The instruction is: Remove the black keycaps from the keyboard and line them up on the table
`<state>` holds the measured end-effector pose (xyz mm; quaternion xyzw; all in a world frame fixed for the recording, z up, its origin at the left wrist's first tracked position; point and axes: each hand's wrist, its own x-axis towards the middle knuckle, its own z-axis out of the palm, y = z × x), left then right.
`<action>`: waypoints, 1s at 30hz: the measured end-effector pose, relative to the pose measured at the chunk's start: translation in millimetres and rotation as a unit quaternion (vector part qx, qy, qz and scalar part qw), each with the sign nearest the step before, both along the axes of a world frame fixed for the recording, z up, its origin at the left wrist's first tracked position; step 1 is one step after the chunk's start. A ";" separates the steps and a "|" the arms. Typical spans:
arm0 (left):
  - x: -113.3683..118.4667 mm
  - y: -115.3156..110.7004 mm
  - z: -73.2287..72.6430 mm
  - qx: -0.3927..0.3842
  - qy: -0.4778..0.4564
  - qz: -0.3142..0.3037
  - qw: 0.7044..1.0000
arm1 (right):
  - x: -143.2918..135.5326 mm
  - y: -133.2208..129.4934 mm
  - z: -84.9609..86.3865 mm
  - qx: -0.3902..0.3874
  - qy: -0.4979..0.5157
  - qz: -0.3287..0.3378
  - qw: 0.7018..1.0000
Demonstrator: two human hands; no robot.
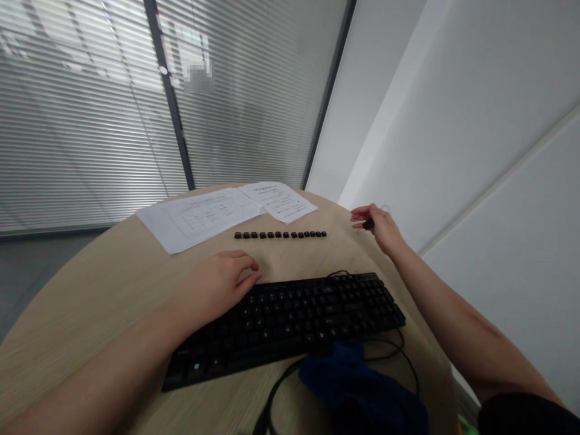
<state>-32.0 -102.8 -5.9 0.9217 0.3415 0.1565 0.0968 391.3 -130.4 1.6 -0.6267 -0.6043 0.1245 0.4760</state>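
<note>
Well, the right hand (382, 228) holds a dark piece (368, 224) (likely a keycap) beyond the right end of the caps (278, 234), whose row runs sideways past the keyboard (312, 314); the left hand (220, 281), nearer them, lies half-open.

The keyboard (290, 317) looked like matt black plastic, the row of keycaps (281, 235) dark plastic too; the tabletop (104, 290) was smooth, pale wood grain, the far sheets (203, 216) smooth white paper, the near bundle (362, 386) soft blue cloth
</note>
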 end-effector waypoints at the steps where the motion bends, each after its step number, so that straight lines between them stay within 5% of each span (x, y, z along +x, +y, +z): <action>1: 0.8 -0.2 0.2 -0.005 0.005 -0.001 1.000 | -6.1 -16.4 2.7 0.040 0.091 0.015 0.995; 7: 6.1 -1.8 -1.2 -0.031 0.031 0.009 0.999 | -56.5 -81.8 -2.9 -0.070 0.274 0.083 0.956; 11: 4.9 0.8 -5.6 -0.040 0.035 0.015 0.999 | -71.4 -83.9 -15.2 -0.129 0.312 0.153 0.929; 15: 1.2 8.3 -9.0 -0.052 0.047 0.021 0.997 | -68.2 -78.5 -25.1 -0.101 0.364 0.173 0.910; 23: -0.2 17.7 -12.6 -0.089 0.031 0.033 0.995 | -53.5 -72.3 -46.4 -0.101 0.229 0.131 0.959; 30: 0.1 19.2 -17.5 -0.113 0.022 0.006 0.993 | -60.8 -70.4 -59.2 -0.096 0.181 0.126 0.971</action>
